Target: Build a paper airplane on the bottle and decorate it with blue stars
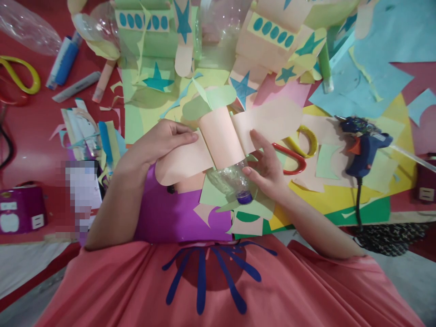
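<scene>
My left hand [166,141] is closed on a rounded pale peach paper wing [184,162], pinching its upper edge with the thumb on top. My right hand [270,172] is loosely open, the fingers spread and curved; the index fingertip meets a broad pale peach paper flap [272,119] on the other side, and the thumb is at the side of the clear plastic bottle [231,179], though I cannot tell whether it presses there. The bottle is between my two hands, lying tilted over the paper scraps, its dark violet-blue screw cap [244,197] pointing toward me. A smooth peach paper band [221,138] wraps its body, with the wing and the flap sticking out from either side, and pale green paper fins [223,96] are at the far end.

Just beyond my right fingers lie scissors with red and yellow handles [315,141], and farther right a dark blue glue gun [361,156], its cable running toward me. A bright purple sheet [170,220] lies below my left hand. Across the red table, a pale green paper-covered model [153,47] and a peach paper-covered model [254,50] each carry a strip of blue ovals
</scene>
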Tool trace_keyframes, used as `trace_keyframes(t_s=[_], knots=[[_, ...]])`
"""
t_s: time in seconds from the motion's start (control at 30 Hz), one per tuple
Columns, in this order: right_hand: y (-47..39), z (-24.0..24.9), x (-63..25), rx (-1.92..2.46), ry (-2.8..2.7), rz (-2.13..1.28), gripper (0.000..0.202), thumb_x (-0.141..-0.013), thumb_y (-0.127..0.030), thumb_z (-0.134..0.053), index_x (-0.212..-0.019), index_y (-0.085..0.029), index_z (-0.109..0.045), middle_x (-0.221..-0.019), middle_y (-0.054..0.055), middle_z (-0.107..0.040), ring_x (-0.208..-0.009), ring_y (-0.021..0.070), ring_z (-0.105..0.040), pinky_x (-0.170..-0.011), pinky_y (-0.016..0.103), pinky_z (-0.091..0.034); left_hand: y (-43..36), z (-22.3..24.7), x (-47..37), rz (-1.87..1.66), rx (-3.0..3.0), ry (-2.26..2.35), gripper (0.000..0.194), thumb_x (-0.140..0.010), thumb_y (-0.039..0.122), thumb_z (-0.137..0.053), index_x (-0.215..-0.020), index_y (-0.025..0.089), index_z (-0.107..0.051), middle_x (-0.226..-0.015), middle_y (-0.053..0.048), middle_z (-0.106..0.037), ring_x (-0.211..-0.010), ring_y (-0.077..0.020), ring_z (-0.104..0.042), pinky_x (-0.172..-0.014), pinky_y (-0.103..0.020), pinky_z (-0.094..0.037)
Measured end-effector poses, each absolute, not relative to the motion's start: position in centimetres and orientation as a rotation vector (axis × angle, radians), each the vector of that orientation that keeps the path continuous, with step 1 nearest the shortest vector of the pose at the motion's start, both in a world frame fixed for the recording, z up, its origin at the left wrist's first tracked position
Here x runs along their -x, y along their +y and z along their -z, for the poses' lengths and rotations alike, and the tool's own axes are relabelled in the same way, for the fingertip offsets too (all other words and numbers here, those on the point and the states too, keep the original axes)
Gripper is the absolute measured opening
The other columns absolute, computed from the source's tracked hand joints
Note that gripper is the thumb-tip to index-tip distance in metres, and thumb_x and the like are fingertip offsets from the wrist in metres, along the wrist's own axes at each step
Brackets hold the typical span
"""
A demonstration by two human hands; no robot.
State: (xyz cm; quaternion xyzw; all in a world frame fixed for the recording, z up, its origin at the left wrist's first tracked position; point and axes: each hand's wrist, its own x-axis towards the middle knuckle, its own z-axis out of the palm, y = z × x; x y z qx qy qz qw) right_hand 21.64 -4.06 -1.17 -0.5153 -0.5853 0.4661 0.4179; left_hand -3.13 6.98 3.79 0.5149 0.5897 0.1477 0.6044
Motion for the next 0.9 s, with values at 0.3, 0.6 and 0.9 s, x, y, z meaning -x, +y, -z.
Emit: trace_keyframes(t_s=[0.3,0.6,0.9], knots=[[-4.0,1.5,-21.4,1.312,-1.421,-1.171,0.072,-0.085,-0.055,-0.06,-0.149,-0.04,-0.03,-0.16,0.003,-0.029,-0.109,0.0232,-0.061,-0.08,0.04,-0.063,7.1,-5.0,3.9,-0.447,-0.946,1.254,0.042,-0.072,0.06,-0.07,-0.077,0.019,-0.064,-0.061,0.004,-0.066,-0.055,-0.0107,-0.058,-0.052,-0.02,-0.041],[-3.8,2.1,-20.8,1.358,-1.378,-1.044,0.063,-0.094,-0.049,-0.048,-0.15,-0.046,-0.02,-0.164,-0.006,-0.018,-0.139,0.0248,-0.043,-0.101,0.047,-0.056,3.4,-4.9,3.1,-0.85,-0.692,1.206,0.057,-0.082,0.065,-0.05,-0.123,0.025,-0.054,-0.127,0.0,-0.066,-0.124,-0.0242,-0.056,-0.079,-0.026,-0.054],[-4.0,2.1,-18.2,1.343,-1.396,-1.035,0.068,-0.094,-0.05,-0.046,-0.151,-0.052,-0.008,-0.165,-0.01,-0.004,-0.124,0.0215,-0.054,-0.091,0.037,-0.061,0.8,-3.5,0.4,-0.994,-0.906,1.104,0.082,-0.075,0.089,-0.023,-0.102,0.024,-0.066,-0.114,-0.007,-0.071,-0.122,-0.0237,-0.056,-0.083,-0.032,-0.051]])
